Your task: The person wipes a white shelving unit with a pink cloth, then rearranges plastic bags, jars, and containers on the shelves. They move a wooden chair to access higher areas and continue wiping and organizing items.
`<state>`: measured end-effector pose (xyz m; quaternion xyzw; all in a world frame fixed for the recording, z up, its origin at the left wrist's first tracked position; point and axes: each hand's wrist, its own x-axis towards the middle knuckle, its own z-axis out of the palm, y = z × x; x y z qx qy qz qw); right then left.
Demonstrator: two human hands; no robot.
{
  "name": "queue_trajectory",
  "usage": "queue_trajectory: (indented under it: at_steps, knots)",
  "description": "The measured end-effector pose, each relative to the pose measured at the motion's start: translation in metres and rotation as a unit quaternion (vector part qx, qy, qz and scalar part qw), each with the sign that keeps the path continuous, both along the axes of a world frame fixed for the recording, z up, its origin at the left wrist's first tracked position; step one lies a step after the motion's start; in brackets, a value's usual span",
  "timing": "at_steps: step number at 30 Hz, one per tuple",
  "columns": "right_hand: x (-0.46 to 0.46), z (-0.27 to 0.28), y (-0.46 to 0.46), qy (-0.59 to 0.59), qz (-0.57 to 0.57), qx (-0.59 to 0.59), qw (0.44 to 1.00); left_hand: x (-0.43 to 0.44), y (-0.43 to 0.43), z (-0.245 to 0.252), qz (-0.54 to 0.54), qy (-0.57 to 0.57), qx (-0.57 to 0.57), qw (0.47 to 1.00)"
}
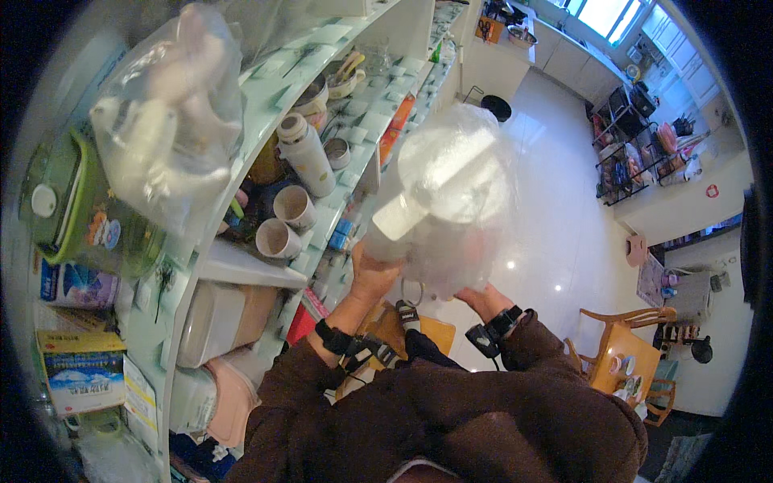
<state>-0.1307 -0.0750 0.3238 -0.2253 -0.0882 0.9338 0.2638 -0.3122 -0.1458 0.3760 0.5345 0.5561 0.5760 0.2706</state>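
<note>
Both hands hold up a cloudy clear plastic bag [450, 253] with a white appliance part or container, round with a flat tab, inside; its exact kind cannot be told. My left hand [375, 271] grips the bag's lower left side, its fingers partly behind the plastic. At the lower right edge of the bag is my right hand [483, 299], closed on the plastic. Dark bands with small devices circle both wrists. Left of the bag, a shelf carries a white thermos bottle [307, 158] and two cups [295, 207].
A glass-topped shelf unit [211, 241] curves along the left, holding another plastic bag [175, 121], a green-rimmed container [72, 199] and boxes. Below me, a foot rests on a wooden stool or chair [438, 335]. A wooden table [625, 356] stands right, kitchen racks [628, 145] farther off.
</note>
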Motion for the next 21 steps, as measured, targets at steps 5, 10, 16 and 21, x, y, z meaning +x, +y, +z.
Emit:
queue_trajectory:
  at_steps: [5,10,16,21]
  knots:
    - [-0.010,-0.005,0.077,-0.034,-0.063,0.086,0.994,-0.012,0.076,-0.007,0.012,0.091,0.066,0.994]
    - [-0.044,-0.010,0.154,-0.040,-0.089,0.178,0.979,-0.030,0.133,0.007,0.038,-0.069,-0.005,0.997]
    - [-0.070,-0.001,0.218,-0.017,-0.002,0.195,0.981,-0.053,0.180,0.023,0.111,-0.051,0.048,0.991]
    - [-0.094,-0.027,0.261,-0.097,-0.022,0.390,0.916,-0.062,0.203,0.019,0.156,-0.100,0.078,0.980]
